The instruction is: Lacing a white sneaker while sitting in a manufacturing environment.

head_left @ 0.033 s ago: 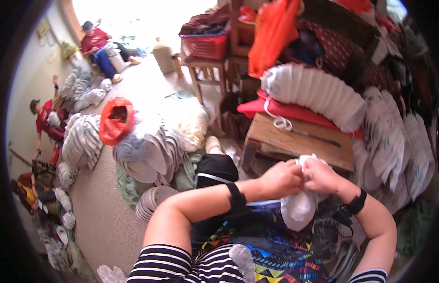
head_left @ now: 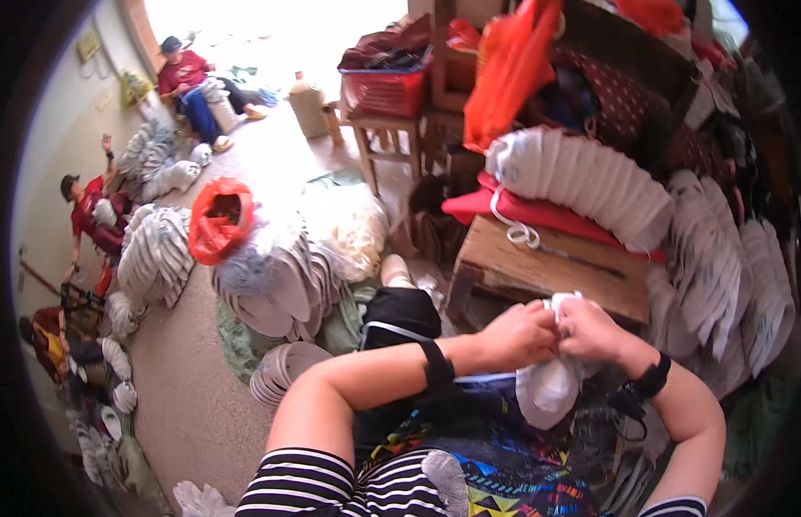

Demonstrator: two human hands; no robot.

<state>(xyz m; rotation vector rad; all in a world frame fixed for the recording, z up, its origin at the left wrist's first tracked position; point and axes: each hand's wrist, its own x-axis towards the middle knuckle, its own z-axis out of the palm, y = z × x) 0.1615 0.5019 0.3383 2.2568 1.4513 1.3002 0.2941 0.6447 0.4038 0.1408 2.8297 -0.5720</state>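
White cloth piece (head_left: 549, 395), left hand (head_left: 523, 336) and right hand (head_left: 590, 329) pinching its top, pinched part mostly hidden

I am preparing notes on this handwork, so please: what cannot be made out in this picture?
In the head view:
- Gripped part of the white piece: covered by the left hand and right hand.
- Contents of the open red bag: too dark and small.
- Pale bundle, lower left: cut off by the bottom edge.
- Outside the bright opening: washed out.
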